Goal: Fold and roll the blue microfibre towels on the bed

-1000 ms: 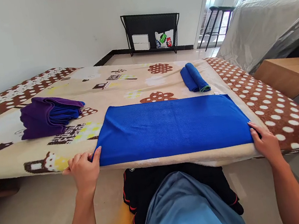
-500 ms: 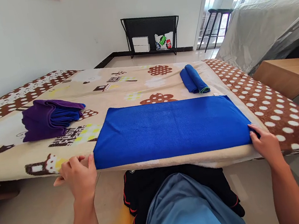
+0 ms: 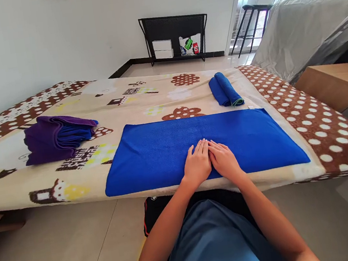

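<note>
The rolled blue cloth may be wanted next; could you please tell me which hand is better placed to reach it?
Right, I would judge: the right hand is nearer the rolled blue cloth, while the left hand lies farther over on the flat blue cloth.

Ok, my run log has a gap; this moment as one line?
left hand, right hand: together on blue cloth | blue cloth: flat on blanket | purple bundle: left | blue roll: beyond

The blanket-covered bed [image 3: 131,106] bears a flat blue towel [image 3: 151,155], a rolled blue towel [image 3: 226,89] and a purple-and-blue cloth bundle [image 3: 52,138].
</note>
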A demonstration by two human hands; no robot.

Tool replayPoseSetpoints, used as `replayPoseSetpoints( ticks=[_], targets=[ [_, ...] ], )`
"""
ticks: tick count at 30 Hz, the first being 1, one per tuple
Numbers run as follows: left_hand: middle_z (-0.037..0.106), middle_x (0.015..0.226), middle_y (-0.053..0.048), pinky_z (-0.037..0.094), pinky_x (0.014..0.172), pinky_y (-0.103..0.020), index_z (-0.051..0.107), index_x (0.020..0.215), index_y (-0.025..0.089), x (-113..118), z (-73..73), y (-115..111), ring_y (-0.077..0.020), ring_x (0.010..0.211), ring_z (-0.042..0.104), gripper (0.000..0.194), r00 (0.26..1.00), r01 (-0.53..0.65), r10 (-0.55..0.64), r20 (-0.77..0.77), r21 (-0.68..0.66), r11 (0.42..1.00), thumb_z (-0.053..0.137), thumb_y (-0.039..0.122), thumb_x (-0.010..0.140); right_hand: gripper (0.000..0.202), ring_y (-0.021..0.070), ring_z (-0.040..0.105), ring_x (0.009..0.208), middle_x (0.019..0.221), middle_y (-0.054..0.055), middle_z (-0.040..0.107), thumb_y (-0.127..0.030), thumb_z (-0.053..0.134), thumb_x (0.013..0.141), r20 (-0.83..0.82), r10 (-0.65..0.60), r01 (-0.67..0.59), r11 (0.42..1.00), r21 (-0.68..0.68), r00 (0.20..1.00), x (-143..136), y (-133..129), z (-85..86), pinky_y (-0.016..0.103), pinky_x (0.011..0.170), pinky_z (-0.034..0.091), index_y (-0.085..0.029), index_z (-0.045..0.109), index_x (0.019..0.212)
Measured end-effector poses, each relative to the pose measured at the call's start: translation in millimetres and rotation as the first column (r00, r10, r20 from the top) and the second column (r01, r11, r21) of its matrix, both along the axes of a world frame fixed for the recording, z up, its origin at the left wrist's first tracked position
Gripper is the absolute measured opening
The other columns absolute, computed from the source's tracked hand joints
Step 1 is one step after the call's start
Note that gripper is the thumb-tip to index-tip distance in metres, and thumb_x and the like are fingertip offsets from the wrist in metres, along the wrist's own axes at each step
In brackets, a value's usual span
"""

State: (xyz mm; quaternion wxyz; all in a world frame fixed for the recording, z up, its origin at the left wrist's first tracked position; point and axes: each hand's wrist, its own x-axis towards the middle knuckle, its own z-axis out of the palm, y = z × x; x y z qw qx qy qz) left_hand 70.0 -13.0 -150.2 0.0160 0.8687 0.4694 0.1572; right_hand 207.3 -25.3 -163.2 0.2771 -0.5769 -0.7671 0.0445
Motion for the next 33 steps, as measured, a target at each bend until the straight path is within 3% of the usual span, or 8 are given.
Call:
replayPoseSetpoints(
  ticks=[3,7,13,17,21,25,28,33],
  targets=[
    [0.039,0.159,-0.007,0.028,0.123,-0.049,0.044,0.152,0.023,-12.3,-5.4,-4.7,-0.0227,0.149,0.035,0.052,1.000,-0.026,0.027,-0.015,0.039,0.999,0.033,0.040,0.104,0.043,0.0186,0.048,0.140,0.145,0.004,0.054,-0.029,0.037,0.101,-0.015,-0.052,0.052,0.999,0.006,0.999,17.4,-3.8,-11.9,0.043,0.121,0.035,-0.022,0.061,0.136],
    [0.038,0.160,-0.003,0.028,0.122,-0.052,0.044,0.152,0.032,-74.6,-5.0,-8.3,-0.0242,0.149,0.035,0.055,0.984,-0.175,0.176,-0.027,0.044,0.984,0.032,0.054,0.103,0.042,0.0218,0.048,0.140,0.142,0.005,0.057,-0.037,0.042,0.100,-0.055,-0.251,0.253,0.967,0.035,0.966,82.4,-13.0,-21.5,0.047,0.120,0.035,-0.021,0.063,0.133],
    [0.039,0.159,-0.011,0.022,0.122,-0.059,0.046,0.152,0.025,-211.0,-18.6,-6.8,-0.0299,0.150,0.033,0.059,0.783,-0.623,0.616,0.088,0.125,0.772,0.028,0.052,0.102,0.050,0.0263,0.047,0.141,0.144,0.007,0.055,-0.049,0.041,0.097,-0.088,-0.536,0.542,0.839,0.055,0.839,201.3,-42.2,-43.5,0.051,0.120,0.035,-0.023,0.063,0.134],
    [0.039,0.159,-0.011,0.017,0.123,-0.061,0.043,0.153,0.026,-253.3,-20.7,-11.2,-0.0300,0.150,0.033,0.059,0.715,-0.699,0.691,0.108,0.071,0.712,0.027,0.049,0.102,0.059,0.0312,0.050,0.137,0.144,0.010,0.055,-0.055,0.042,0.095,-0.111,-0.650,0.654,0.756,0.002,0.752,241.7,-51.4,-55.2,0.053,0.117,0.039,-0.020,0.062,0.137],
    [0.041,0.157,-0.017,0.001,0.120,-0.071,0.044,0.152,0.019,-221.1,-0.6,-6.7,-0.0331,0.150,0.031,0.058,0.747,-0.661,0.665,-0.003,0.094,0.744,0.024,0.040,0.102,0.064,0.0333,0.045,0.141,0.150,0.016,0.048,-0.052,0.038,0.095,-0.003,-0.571,0.571,0.821,-0.007,0.821,211.6,-31.7,-39.4,0.051,0.119,0.036,-0.011,0.057,0.141],
    [0.034,0.162,-0.011,0.016,0.123,-0.057,0.035,0.157,0.022,-135.3,21.7,20.6,-0.0247,0.152,0.029,0.058,0.971,-0.207,0.192,-0.143,-0.096,0.974,0.024,0.039,0.103,0.063,0.0239,0.033,0.150,0.159,0.008,0.036,-0.052,0.038,0.100,0.087,0.005,0.006,0.992,-0.126,0.996,121.7,6.7,-3.5,0.043,0.126,0.028,-0.020,0.041,0.154],
    [0.022,0.166,-0.008,0.018,0.125,-0.049,0.028,0.160,0.023,-78.2,24.7,59.5,-0.0216,0.156,0.017,0.062,0.974,0.091,-0.146,-0.176,-0.283,0.955,0.025,0.048,0.103,0.072,0.0218,0.019,0.155,0.165,0.000,0.021,-0.061,0.042,0.098,0.091,0.410,-0.359,0.869,-0.341,0.907,62.6,42.7,16.0,0.044,0.129,0.020,-0.030,0.025,0.161],
    [0.016,0.168,-0.004,0.011,0.125,-0.051,0.024,0.161,0.024,-78.6,12.0,133.0,-0.0222,0.156,0.014,0.071,0.980,-0.133,0.085,-0.179,-0.276,0.952,0.026,0.061,0.100,0.071,0.0238,0.014,0.156,0.165,0.002,0.016,-0.065,0.039,0.098,0.138,0.356,-0.284,0.884,-0.372,0.924,52.7,107.6,14.1,0.049,0.129,0.012,-0.029,0.031,0.159]
  ],
)
